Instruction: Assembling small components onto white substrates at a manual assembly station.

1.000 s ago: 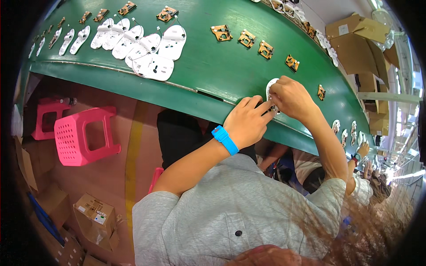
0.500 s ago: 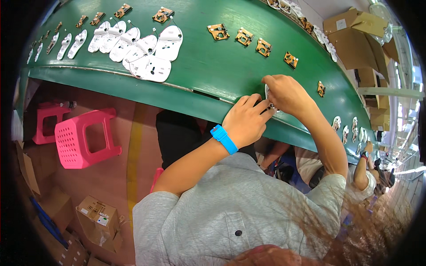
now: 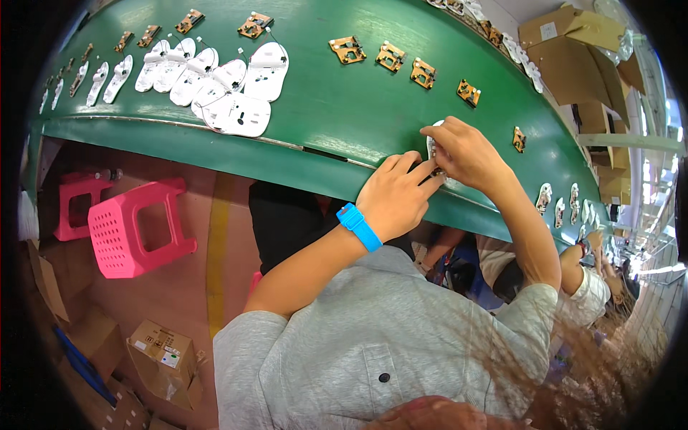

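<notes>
Two hands working one white part at the green table's near edge.
Green table point(image 3: 322, 115); two pink stools point(image 3: 132, 226); four brown circuit boards point(image 3: 423, 72) in a row; left hand point(image 3: 393, 201) and right hand point(image 3: 462, 152), close together, pinch the white part point(image 3: 432, 147).

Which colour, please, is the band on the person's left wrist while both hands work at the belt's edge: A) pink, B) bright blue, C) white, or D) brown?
B: the wristband just behind the left hand is bright blue, while that hand and the right hand meet on a small white part at the near edge of the green belt.
</notes>
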### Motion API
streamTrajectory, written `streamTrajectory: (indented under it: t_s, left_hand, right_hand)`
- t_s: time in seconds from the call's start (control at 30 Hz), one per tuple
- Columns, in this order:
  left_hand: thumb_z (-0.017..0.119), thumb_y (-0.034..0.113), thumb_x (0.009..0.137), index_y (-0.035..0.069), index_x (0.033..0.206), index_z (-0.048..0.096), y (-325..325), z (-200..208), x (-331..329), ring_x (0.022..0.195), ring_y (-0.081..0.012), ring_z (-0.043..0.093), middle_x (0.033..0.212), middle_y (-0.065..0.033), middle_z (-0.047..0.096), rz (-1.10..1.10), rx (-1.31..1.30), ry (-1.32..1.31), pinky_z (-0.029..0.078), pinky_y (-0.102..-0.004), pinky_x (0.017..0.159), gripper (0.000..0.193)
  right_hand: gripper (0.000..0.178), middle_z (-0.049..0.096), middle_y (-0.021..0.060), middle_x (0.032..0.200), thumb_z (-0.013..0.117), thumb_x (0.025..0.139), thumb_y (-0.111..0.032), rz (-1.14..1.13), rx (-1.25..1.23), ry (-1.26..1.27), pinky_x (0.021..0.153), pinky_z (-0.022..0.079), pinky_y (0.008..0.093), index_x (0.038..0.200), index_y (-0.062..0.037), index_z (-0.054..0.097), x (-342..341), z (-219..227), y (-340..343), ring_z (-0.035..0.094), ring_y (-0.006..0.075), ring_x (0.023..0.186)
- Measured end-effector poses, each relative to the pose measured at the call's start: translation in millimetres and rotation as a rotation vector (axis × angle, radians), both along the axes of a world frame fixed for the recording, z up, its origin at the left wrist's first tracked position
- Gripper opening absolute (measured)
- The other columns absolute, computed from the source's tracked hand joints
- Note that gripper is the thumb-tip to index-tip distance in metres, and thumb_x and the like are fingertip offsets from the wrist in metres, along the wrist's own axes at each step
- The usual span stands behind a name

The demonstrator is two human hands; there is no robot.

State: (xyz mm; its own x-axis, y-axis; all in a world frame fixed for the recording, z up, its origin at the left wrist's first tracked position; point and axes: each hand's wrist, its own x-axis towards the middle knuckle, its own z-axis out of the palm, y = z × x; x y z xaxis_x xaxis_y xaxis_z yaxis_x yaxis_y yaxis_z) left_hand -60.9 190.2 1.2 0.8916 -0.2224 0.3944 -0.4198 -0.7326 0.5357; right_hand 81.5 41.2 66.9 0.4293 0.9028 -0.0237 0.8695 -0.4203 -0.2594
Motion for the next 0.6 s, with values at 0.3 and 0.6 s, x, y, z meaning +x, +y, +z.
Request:
streamTrajectory:
  t_s: [0.3,0.6]
  left_hand:
    - [0.071,0.013,0.079,0.014,0.128,0.071,-2,3,3,0.124,-0.0301,0.055,0.132,-0.004,0.064,0.017,0.003,-0.006,0.047,-0.0437,0.102,0.048]
    - [0.071,0.014,0.081,0.015,0.129,0.07,-5,-1,1,0.126,-0.0294,0.054,0.134,-0.0038,0.062,-0.005,-0.02,-0.052,0.046,-0.0448,0.106,0.048]
  right_hand:
    - [0.045,0.071,0.0122,0.093,0.078,0.073,-0.008,0.029,-0.057,-0.141,0.085,0.056,0.0407,0.116,0.001,0.066,-7,-2,5,0.066,0.0304,0.097]
    - [0.039,0.069,0.0108,0.091,0.069,0.082,-0.003,-0.043,0.15,-0.018,0.082,0.055,0.046,0.121,-0.0064,0.069,-6,1,-13,0.066,0.034,0.09]
